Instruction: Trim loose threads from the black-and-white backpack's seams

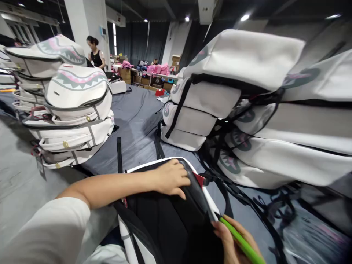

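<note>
Evidently, from the head view, the backpack (pixel 165 216) lay on my side of the stack of white bags (pixel 217 97), its rounded end pointing away from me, its long axis running back toward me. I judged it light, soft in the black padding, firmer along its white edge, so that edge seemed the place to hold. My left hand (pixel 173 179) lay half curled on the rounded end; whether it gripped, I couldn't tell. My right hand (pixel 233 238), also this side of the stack, was closed round a green tool (pixel 242 240).
</note>
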Tool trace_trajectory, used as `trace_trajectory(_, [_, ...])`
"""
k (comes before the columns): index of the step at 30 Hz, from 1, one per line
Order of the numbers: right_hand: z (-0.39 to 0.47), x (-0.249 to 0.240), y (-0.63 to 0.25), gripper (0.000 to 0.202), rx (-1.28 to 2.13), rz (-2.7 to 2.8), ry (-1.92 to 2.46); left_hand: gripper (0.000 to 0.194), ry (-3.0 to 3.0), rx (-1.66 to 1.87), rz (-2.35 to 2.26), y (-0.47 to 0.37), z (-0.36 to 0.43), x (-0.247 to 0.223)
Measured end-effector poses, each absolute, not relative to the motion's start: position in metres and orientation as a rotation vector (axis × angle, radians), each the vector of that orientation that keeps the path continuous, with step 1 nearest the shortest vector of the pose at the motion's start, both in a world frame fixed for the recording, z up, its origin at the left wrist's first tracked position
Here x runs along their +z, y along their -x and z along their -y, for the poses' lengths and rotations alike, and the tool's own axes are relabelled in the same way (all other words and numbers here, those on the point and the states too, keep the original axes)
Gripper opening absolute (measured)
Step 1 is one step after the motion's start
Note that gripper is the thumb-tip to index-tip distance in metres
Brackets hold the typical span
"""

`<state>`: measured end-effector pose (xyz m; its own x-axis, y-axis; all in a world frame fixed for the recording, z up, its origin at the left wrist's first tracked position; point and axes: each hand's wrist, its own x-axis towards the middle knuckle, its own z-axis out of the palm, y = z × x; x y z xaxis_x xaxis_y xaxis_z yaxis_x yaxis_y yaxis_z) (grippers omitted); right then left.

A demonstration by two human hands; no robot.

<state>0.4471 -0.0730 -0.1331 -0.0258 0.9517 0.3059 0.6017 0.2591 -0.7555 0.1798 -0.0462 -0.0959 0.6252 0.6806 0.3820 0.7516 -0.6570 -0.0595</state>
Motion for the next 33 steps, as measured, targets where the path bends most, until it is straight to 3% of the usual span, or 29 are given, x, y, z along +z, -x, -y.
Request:
trace_trajectory(3, [0.083, -0.147, -0.424, 0.048, 0.277, 1.786, 1.13, 0.044, 2.554, -0.518, 1.35, -0.176, 0.058, -0.083])
trace_trajectory(8, [0.108, -0.16, -0.389, 0.036, -0.062, 1.808, 0.692, 0.028, 2.45, -0.703, 1.308, -0.192, 0.149, -0.066])
trace_trajectory(11, [0.121, -0.156, -0.376, 0.035, -0.023, 1.842, 0.516, 0.03, 2.483, -0.7, 1.426, -0.183, 0.184, -0.051])
trace_trajectory(15, [0.119, -0.151, -0.363, 0.04, 0.084, 1.829, 0.497, 0.015, 2.398, -0.72, 1.561, -0.164, 0.157, -0.036])
trace_trajectory(20, [0.128, -0.152, -0.362, 0.044, 0.12, 1.828, 0.556, 0.085, 2.658, -0.248, 1.601, -0.173, 0.09, -0.036])
trace_trajectory(23, [0.143, -0.153, -0.368, 0.042, 0.238, 1.851, 0.593, 0.088, 2.636, 0.016, 1.648, -0.184, 0.068, -0.045])
trace_trajectory(27, [0.145, -0.154, -0.375, 0.042, 0.235, 1.932, 0.628, 0.089, 2.591, -0.052, 1.479, -0.189, 0.067, -0.056])
trace_trajectory(33, [0.133, -0.155, -0.378, 0.047, 0.16, 1.866, 0.633, 0.132, 2.589, -0.107, 1.35, -0.189, 0.089, -0.054])
